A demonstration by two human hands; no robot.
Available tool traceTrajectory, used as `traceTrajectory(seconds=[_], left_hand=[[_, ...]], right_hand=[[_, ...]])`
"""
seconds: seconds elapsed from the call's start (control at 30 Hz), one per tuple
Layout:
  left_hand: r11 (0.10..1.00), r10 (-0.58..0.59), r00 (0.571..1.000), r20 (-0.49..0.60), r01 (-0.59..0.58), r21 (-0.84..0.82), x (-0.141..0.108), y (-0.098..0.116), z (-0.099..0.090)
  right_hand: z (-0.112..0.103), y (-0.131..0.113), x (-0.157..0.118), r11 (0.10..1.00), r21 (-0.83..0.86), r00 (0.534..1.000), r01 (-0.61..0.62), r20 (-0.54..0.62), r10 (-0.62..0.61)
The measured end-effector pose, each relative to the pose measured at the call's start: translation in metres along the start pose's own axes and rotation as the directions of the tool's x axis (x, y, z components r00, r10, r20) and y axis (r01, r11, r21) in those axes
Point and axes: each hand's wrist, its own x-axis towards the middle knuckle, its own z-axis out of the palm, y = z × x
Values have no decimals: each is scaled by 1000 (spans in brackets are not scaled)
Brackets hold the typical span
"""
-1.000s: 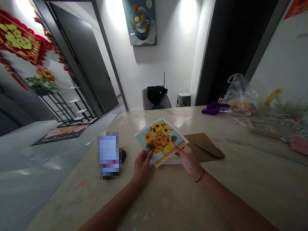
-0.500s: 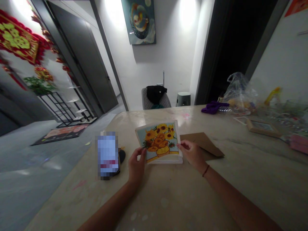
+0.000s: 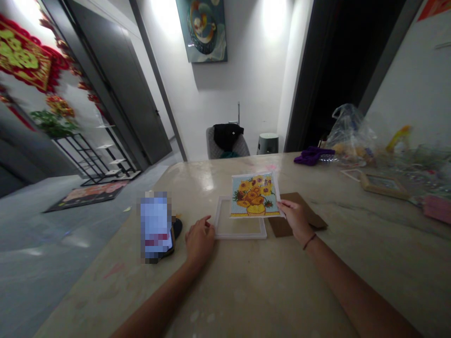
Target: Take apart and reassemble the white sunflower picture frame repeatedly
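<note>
On my head-camera feed, a pale, glossy worktop with a stone-like, mottled surface fills the lower part of the view. Above it is a thin, four-sided sunflower picture, its surface grainy as if set with tiny beads: yellow and orange blooms in a vase against light blue, edged in white. Beneath it, flat on the worktop, lies a white frame, smooth and straight-sided; I cannot tell whether a clear pane fills it. To the frame's right is a piece of brown card with angular edges.

I see the right hand reaching in from the lower right, a thin reddish cord around its wrist. Its grip is narrow, thumb and fingers pinching the sunflower picture's right edge. The left hand is low over the worktop, back upward, fingers loosely bent and apart, right at the frame's left side; I can't make out whether they touch it.

The sunflower picture extends leftward from the right grip, facing the camera and overlapping the frame's upper right in view.
</note>
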Motion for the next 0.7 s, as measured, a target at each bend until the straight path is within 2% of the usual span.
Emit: traceTrajectory(seconds=[0.07, 0.2, 0.5, 0.7], left_hand=[[1000, 11, 999, 38, -11, 19, -1, 1, -1], [994, 58, 995, 81, -65, 85, -3, 2, -1], [956, 164, 978, 129, -190, 223, -13, 7, -1], [958, 150, 977, 155, -182, 223, -14, 7, 0]], right_hand=[[1, 3, 1, 1000, 14, 1000, -25, 5, 25], [6, 9, -3, 999, -28, 994, -29, 108, 32], [21, 13, -21, 968, -241, 964, 72, 264, -6], [22, 14, -22, 969, -234, 964, 81, 267, -16]])
